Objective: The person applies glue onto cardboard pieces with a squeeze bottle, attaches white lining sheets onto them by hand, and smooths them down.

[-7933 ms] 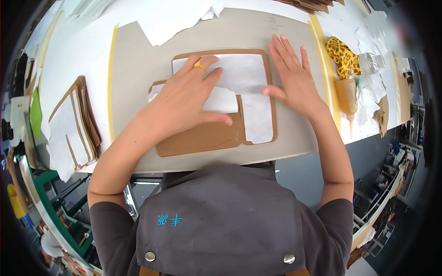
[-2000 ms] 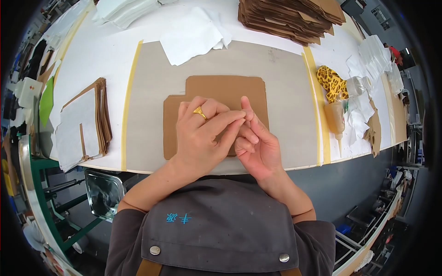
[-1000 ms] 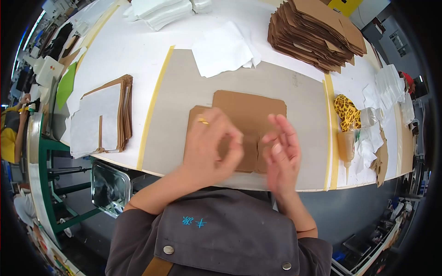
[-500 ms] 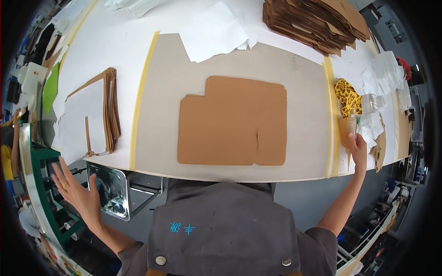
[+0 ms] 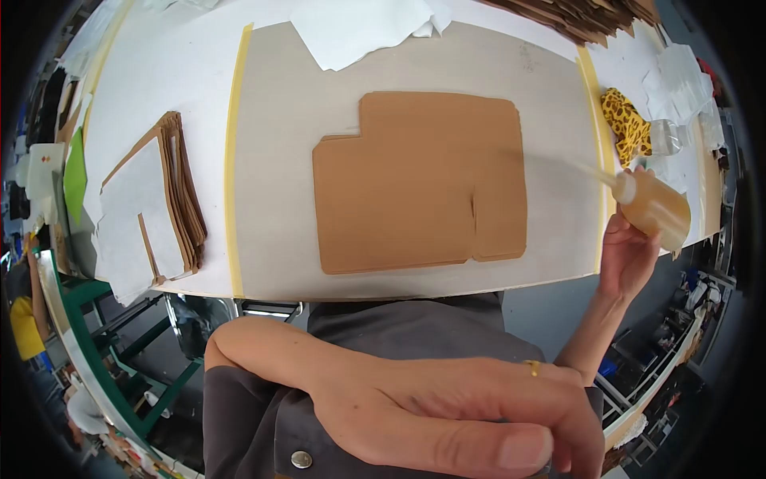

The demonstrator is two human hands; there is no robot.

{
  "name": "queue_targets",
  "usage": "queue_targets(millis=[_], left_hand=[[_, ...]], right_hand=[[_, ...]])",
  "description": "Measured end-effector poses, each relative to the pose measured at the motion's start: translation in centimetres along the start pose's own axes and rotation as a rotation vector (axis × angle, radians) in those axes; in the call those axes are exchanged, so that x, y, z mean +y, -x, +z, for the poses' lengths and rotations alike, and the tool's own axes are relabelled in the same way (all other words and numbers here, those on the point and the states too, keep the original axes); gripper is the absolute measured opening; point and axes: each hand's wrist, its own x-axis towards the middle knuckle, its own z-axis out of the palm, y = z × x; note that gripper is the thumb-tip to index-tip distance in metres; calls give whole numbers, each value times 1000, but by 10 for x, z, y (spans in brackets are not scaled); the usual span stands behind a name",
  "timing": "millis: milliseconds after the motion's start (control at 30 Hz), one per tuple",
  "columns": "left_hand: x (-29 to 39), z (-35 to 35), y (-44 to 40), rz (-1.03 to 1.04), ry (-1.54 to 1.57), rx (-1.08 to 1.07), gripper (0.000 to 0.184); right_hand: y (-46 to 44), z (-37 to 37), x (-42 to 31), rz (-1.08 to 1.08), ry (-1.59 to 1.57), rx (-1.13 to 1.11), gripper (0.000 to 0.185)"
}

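Observation:
My right hand (image 5: 628, 259) grips a squeeze bottle (image 5: 654, 209) of amber liquid, likely glue, at the right side of the table. The bottle is tipped, its thin nozzle pointing left toward a brown cardboard sheet (image 5: 415, 184). That sheet lies flat on the grey mat (image 5: 279, 96), with a notch at its upper left and a slit near its lower right. Close to the camera, across my apron, my left hand (image 5: 455, 407) is loosely bent with the thumb stretched out. Nothing shows in it; some fingertips are hidden.
A stack of cardboard pieces with a white face (image 5: 140, 199) lies at the left. More brown cardboard (image 5: 578, 17) is piled at the back right. White sheets (image 5: 359, 28) lie at the back. A leopard-print cloth (image 5: 626, 124) sits beside a clear plastic container (image 5: 666, 137).
My right hand has lifted the bottle and turned it from nozzle-down to nozzle-left. My left hand has swung from the far left to in front of my chest. The camera view has shifted.

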Motion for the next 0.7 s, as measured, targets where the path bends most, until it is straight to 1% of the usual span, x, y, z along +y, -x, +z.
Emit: queue_targets(millis=[33, 67, 100, 167, 200, 267, 300, 333, 367, 400, 467, 500, 567, 633, 700], left_hand=[[-5, -1, -4, 39, 100, -88, 56], [-13, 3, -4, 197, 125, -28, 60], [-19, 10, -4, 257, 199, 18, 61], [-31, 24, -3, 387, 338, 99, 65], [-29, 22, -3, 399, 343, 89, 65], [-28, 19, -3, 412, 351, 80, 65], [-28, 19, -3, 441, 305, 106, 65], [-26, 16, -4, 456, 286, 117, 65], [-25, 12, -4, 470, 267, 129, 65], [-20, 5, -4, 477, 134, 97, 66], [-15, -11, 0, 483, 12, 55, 68], [-13, -22, 6, 434, -13, 37, 73], [12, -40, 16, 323, -219, 104, 82], [36, -51, 36, 265, -579, 333, 88], [60, -50, 56, 140, -996, 700, 82]], right_hand=[[8, 6, 10, -18, 16, -11, 75], [15, 18, 23, 8, -54, 10, 56], [19, 15, 35, 9, -59, 23, 56], [27, 5, 61, 20, -57, 94, 33], [28, 23, 65, 7, 12, 204, 22], [29, 17, 73, 44, -34, 180, 24], [28, 18, 75, 77, -77, 151, 28], [27, 23, 75, 78, -73, 155, 28], [25, 32, 74, 49, 31, 250, 32], [23, 39, 74, 18, 137, 346, 38], [25, 39, 72, -2, 200, 348, 41], [26, 40, 71, -15, 256, 341, 44], [27, 45, 75, -41, 259, 374, 45], [27, 49, 78, -82, 266, 413, 45], [28, 52, 78, -54, 317, 420, 47]])
